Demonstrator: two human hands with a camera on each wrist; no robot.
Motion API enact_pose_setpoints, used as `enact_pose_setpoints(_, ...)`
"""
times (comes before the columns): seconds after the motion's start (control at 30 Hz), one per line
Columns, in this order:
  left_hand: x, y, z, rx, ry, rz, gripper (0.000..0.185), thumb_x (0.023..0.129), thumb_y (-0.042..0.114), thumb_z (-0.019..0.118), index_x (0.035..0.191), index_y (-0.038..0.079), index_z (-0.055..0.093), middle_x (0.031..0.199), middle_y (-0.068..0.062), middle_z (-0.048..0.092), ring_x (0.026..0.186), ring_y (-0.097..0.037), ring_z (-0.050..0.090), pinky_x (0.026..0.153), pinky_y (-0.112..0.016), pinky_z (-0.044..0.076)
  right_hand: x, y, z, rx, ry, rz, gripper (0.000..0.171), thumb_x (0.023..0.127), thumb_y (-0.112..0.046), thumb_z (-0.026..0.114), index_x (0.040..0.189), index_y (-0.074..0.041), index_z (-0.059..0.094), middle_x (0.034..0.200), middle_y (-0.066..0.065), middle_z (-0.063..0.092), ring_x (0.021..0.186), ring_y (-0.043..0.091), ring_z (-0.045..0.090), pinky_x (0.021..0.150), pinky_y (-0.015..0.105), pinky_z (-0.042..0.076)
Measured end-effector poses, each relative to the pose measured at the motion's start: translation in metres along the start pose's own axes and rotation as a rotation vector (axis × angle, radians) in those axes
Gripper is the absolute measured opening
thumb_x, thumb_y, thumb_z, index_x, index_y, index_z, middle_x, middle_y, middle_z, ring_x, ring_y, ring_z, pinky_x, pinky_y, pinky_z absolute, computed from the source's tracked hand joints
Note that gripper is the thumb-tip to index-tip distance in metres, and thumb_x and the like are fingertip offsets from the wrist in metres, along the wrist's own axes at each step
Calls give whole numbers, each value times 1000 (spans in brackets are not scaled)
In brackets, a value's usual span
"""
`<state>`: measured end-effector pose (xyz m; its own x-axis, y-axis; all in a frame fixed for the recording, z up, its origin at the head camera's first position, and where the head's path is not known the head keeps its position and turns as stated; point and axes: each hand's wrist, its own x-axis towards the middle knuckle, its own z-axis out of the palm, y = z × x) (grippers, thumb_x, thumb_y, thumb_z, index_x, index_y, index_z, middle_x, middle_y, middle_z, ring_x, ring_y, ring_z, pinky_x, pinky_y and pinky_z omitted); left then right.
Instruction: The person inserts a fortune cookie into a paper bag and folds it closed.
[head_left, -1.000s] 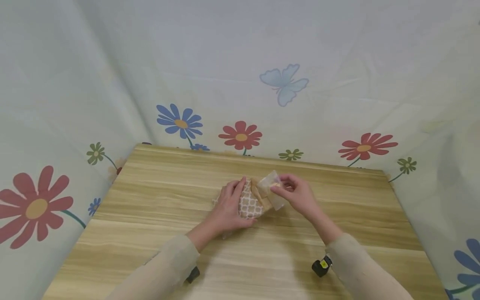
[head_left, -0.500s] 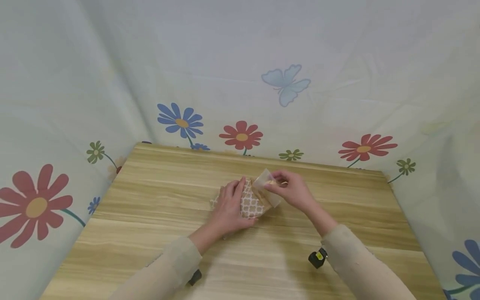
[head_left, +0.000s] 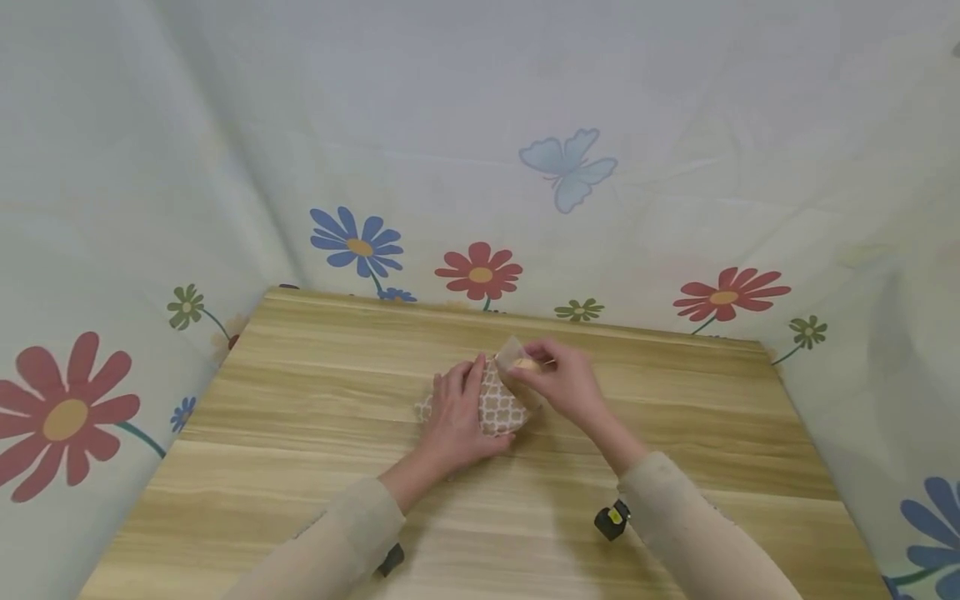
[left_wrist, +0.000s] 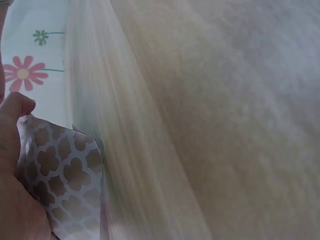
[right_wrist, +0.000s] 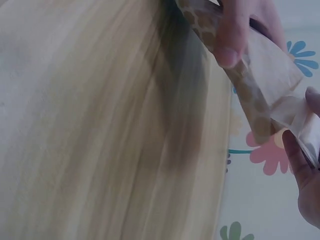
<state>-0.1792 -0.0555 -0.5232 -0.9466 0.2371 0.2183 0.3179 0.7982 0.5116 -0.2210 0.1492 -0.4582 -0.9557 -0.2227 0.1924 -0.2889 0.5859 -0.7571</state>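
Observation:
A small packet in tan paper with a white lattice pattern [head_left: 501, 407] sits on the wooden table, also visible in the left wrist view. My left hand [head_left: 453, 421] grips it from the left, thumb along the near edge and fingers over the far side; part of the packet is hidden beneath it. My right hand [head_left: 566, 379] pinches a pale, translucent flap [head_left: 512, 352] at the packet's right end, between thumb and fingers. In the right wrist view the flap [right_wrist: 290, 112] is creased where the right hand's fingertips [right_wrist: 295, 150] hold it.
The wood-grain table [head_left: 337, 358] ends at a back edge close to a white curtain [head_left: 450, 125] printed with flowers and a butterfly. Black wrist devices [head_left: 612, 520] show beneath both sleeves.
My right hand has moved left, bringing the flap from beyond the packet's right end to over its far right corner. The left hand stays on the packet almost unmoved.

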Motion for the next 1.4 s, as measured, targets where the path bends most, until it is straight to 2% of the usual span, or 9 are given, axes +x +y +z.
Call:
enact_pose_setpoints(0.2,0,1,1,-8,24,-18,133,69,54,96,170,12,21,159,-18,36,145,-38,39,129,-63,15,-5,-1,14,22,29,35,40,90,-31,89,120,-8,75,116,8,77,107,24,71,93,42,61)
enact_pose_setpoints(0.33,1,1,1,-11,33,-32,133,69,54,96,170,11,20,158,-18,35,145,-36,38,129,-61,16,-6,-4,18,54,23,-5,35,92,-27,87,119,-7,75,116,10,77,106,24,74,90,37,62)
enact_pose_setpoints(0.47,0,0,2,-22,38,-34,133,70,53,96,170,11,19,158,-18,34,145,-35,37,130,-61,16,-9,-5,15,79,0,-34,30,96,-25,82,119,-6,75,116,12,78,103,25,77,86,33,64)
enact_pose_setpoints(0.63,0,-1,2,-40,56,-20,134,69,52,97,170,11,19,159,-18,33,146,-35,38,130,-61,15,-13,-4,4,74,1,-62,25,98,-21,81,118,-6,77,114,11,79,99,25,77,86,35,64)
enact_pose_setpoints(0.87,-1,-2,1,-59,64,-9,134,69,52,97,170,11,19,158,-17,34,144,-35,39,130,-60,14,-12,-4,-5,10,-64,-121,18,96,-13,82,112,-7,79,107,6,80,93,19,76,82,34,64)
enact_pose_setpoints(1.03,-1,-1,1,-76,60,-15,135,69,51,97,171,12,18,158,-17,33,145,-34,39,130,-59,13,-11,-6,-6,-8,-142,-133,18,98,-13,80,115,-9,80,108,2,80,95,15,74,83,32,63)
enact_pose_setpoints(1.4,-2,-1,5,-101,68,-8,134,69,49,98,171,13,19,157,-15,33,142,-34,39,130,-59,16,-15,-4,-4,91,-239,-115,18,104,-14,72,119,-9,80,114,3,79,98,15,74,85,31,62)
